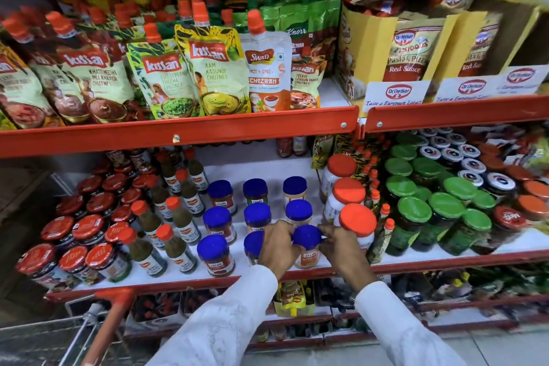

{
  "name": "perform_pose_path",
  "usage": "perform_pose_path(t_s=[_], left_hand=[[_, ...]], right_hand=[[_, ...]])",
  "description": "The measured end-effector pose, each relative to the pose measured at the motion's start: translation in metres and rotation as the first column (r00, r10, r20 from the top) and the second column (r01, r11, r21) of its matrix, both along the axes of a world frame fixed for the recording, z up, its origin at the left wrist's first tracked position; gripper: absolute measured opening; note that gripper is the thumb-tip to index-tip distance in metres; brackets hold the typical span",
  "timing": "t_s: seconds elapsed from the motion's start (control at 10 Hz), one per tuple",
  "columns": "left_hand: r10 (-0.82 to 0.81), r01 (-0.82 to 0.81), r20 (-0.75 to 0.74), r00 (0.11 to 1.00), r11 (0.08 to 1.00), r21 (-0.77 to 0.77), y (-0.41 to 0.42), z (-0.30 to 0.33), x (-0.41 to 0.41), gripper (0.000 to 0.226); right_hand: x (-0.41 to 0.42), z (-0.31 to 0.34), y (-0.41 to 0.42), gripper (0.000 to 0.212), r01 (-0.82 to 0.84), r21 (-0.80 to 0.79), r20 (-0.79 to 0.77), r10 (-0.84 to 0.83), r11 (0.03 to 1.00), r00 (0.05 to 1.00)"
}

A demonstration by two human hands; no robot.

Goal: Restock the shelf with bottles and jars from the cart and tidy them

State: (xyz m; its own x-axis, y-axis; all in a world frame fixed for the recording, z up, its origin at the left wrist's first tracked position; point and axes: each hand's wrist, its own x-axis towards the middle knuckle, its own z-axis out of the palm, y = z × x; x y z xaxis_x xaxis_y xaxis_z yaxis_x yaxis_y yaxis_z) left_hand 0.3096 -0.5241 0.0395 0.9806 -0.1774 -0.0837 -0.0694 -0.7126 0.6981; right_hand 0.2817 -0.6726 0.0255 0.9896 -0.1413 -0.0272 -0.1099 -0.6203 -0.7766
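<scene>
Fingers of the left hand (274, 244) and right hand (341, 249) close from both sides around a blue-lidded jar (307, 245) standing at the front edge of the white shelf (184, 272), lower centre of the frame, beside other blue-lidded jars (218, 224).

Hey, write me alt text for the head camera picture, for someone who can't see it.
Both hands, left hand and right hand, hold a blue-lidded jar at the front of a red-edged store shelf, among rows of matching jars. Green sauce bottles stand left of them, orange-lidded jars right, chutney pouches above.
</scene>
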Motion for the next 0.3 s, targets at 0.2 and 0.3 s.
perform_pose_path(t_s=[0.2,0.3], left_hand=[[-0.019,0.018,0.03,0.999,0.999,0.038,0.0011,0.0001,0.0002,0.024],[-0.012,0.01,0.032,0.999,0.999,0.046,0.001,-0.0015,0.0003,0.021]], right_hand=[[-0.0054,-0.0015,-0.0037,0.035,-0.027,0.073,-0.017,0.028,0.997,0.999],[-0.0058,-0.0064,-0.004,0.038,-0.008,0.057,-0.03,0.009,0.998,1.0]])
